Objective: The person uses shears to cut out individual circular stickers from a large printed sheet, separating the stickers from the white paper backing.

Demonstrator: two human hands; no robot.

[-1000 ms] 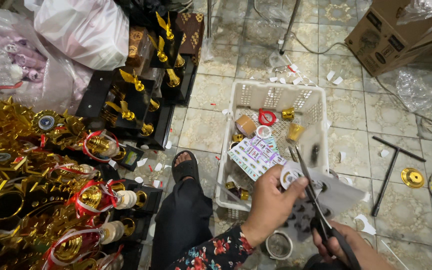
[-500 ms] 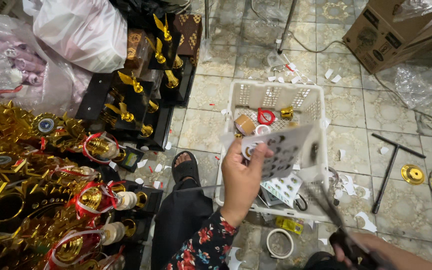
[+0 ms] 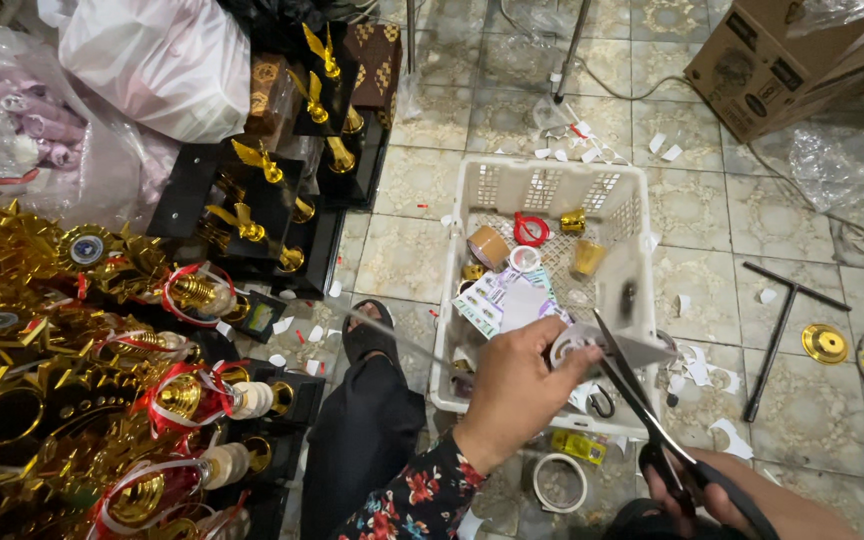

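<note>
Head view: the person is sitting on the tiled floor (image 3: 692, 210) and is cutting a sticker (image 3: 574, 345) out of a sheet with scissors (image 3: 642, 410). The left hand (image 3: 517, 390) is pinching the small round piece between thumb and fingers (image 3: 562, 368), holding it just over the near rim of the white basket (image 3: 552, 190). The right hand (image 3: 722, 495) is gripping the scissor handles at the bottom edge, its fingers closed through the loops; the blades are standing slightly parted, their tips right at the piece. More printed sheets (image 3: 492, 300) are lying in the basket beside a tape roll (image 3: 489, 245), and paper trimmings (image 3: 697, 365) are scattered on the floor nearby. Gold trophies (image 3: 82, 380) are crowding the left side.

Judging by this, the trimming step is under way: the cut around the round outline looks unfinished. The next move is likely calling for the left hand to turn the piece slowly while the blades are closing along its edge, keeping fingertips clear.
</note>
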